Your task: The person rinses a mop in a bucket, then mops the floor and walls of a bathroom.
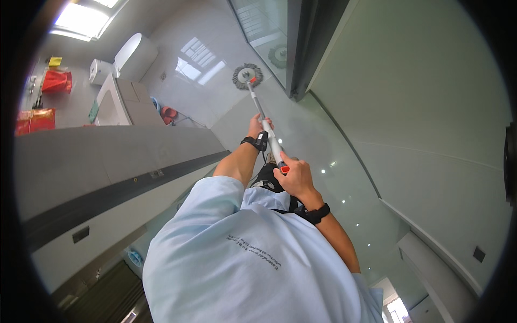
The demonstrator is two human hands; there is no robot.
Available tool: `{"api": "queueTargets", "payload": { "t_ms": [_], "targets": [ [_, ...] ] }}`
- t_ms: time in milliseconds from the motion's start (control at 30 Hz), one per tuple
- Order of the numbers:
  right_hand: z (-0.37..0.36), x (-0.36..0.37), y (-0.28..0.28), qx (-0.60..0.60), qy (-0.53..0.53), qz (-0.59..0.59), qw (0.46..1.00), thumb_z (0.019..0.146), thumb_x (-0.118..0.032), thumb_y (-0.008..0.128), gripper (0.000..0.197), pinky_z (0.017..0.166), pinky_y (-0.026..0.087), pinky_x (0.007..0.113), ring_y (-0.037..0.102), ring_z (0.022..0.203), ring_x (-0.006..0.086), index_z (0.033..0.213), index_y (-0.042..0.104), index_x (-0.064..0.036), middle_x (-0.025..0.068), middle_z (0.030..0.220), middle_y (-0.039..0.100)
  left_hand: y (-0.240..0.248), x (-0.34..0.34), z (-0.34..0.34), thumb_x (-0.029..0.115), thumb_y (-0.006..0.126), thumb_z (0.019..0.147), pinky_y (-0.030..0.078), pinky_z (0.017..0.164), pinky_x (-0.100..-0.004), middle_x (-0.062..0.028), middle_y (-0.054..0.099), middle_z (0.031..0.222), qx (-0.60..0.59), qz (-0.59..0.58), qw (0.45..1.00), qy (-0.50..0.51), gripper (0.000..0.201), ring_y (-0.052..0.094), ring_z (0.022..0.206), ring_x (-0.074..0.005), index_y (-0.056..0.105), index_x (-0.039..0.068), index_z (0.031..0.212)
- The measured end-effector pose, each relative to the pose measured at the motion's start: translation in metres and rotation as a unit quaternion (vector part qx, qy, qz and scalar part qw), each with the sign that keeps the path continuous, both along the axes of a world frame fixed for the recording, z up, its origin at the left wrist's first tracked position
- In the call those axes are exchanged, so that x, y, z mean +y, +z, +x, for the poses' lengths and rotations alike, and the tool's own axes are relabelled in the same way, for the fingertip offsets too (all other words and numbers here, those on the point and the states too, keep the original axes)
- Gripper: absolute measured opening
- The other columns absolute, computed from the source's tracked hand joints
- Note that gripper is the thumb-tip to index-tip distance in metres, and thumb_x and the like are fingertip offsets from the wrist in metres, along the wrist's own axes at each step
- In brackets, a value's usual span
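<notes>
A mop (274,144) with a white and grey pole runs away from me across the bathroom doorway. Its round head, ringed with grey strands, rests on the glossy tiled floor (215,102) near the glass partition. My left hand (257,127) is wrapped around the middle of the pole. Nearer to my body, my right hand (295,176) grips the top end, beside a red part of the handle. Both wrists wear black bands, and a small black device sits on the left one.
At the left stand a white toilet (135,54) and a sink cabinet (129,99), with a red dustpan-like item (169,114) on the floor beside it. A glass partition (269,37) rises at the far right of the bathroom. Pale walls (420,91) flank me.
</notes>
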State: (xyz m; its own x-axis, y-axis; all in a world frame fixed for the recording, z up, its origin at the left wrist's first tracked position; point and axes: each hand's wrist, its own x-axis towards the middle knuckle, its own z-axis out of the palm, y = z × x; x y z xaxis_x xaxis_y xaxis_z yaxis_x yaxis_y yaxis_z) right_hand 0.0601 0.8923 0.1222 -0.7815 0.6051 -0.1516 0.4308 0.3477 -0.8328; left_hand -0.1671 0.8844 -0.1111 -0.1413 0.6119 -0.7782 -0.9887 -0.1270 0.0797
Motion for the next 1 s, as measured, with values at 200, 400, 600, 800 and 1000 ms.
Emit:
{"api": "queueTargets", "payload": {
  "t_ms": [200,400,600,800,1000],
  "targets": [
    [0.000,0.007,-0.005,-0.027,-0.021,-0.026,0.999,0.068,-0.022,0.064,0.045,0.059,0.047,0.037,0.059,0.061,0.0330,0.109,0.061,-0.0030,0.0181,0.066,0.059,0.006,-0.020,-0.011,0.030,0.041,0.092,0.045,0.058,-0.0325,-0.0055,0.049,0.070,0.013,-0.086,0.996,-0.026,0.026,0.052,0.062,-0.0188,0.038,0.005,0.084],
    [0.046,0.031,0.032,-0.099,-0.055,-0.035,0.993,0.068,-0.024,0.062,0.041,0.060,0.047,0.037,0.059,0.061,0.0326,0.104,0.064,-0.0050,0.0168,0.065,0.059,-0.003,-0.014,0.016,0.016,0.048,0.089,0.048,0.057,-0.0295,-0.0070,0.048,0.071,0.003,-0.164,0.986,0.013,0.015,0.050,0.060,-0.0195,0.038,0.006,0.085],
    [0.105,0.036,0.110,-0.077,-0.157,-0.078,0.982,0.068,-0.014,0.066,0.030,0.053,0.044,0.026,0.054,0.051,0.0136,0.094,0.064,0.0013,0.0088,0.059,0.057,-0.034,-0.028,0.035,0.013,0.046,0.088,0.046,0.059,-0.0314,-0.0058,0.046,0.065,-0.026,-0.161,0.986,-0.039,0.010,0.048,0.057,-0.0186,0.039,0.006,0.084],
    [0.130,0.018,0.166,-0.105,-0.228,0.038,0.967,0.066,-0.014,0.066,0.025,0.056,0.040,0.027,0.051,0.051,0.0168,0.088,0.064,-0.0024,0.0062,0.059,0.057,-0.046,-0.025,0.076,0.026,0.044,0.088,0.045,0.065,-0.0424,-0.0102,0.047,0.072,-0.106,-0.211,0.961,-0.144,0.024,0.050,0.062,-0.0229,0.039,0.005,0.097],
    [0.118,-0.006,0.177,-0.129,-0.249,0.025,0.960,0.065,-0.015,0.066,0.028,0.057,0.040,0.028,0.052,0.052,0.0191,0.090,0.064,-0.0018,0.0076,0.061,0.057,-0.011,-0.006,0.077,0.038,0.051,0.082,0.043,0.065,-0.0395,-0.0099,0.046,0.071,-0.067,-0.184,0.973,-0.122,0.033,0.047,0.064,-0.0245,0.041,0.006,0.087]
  ]
}}
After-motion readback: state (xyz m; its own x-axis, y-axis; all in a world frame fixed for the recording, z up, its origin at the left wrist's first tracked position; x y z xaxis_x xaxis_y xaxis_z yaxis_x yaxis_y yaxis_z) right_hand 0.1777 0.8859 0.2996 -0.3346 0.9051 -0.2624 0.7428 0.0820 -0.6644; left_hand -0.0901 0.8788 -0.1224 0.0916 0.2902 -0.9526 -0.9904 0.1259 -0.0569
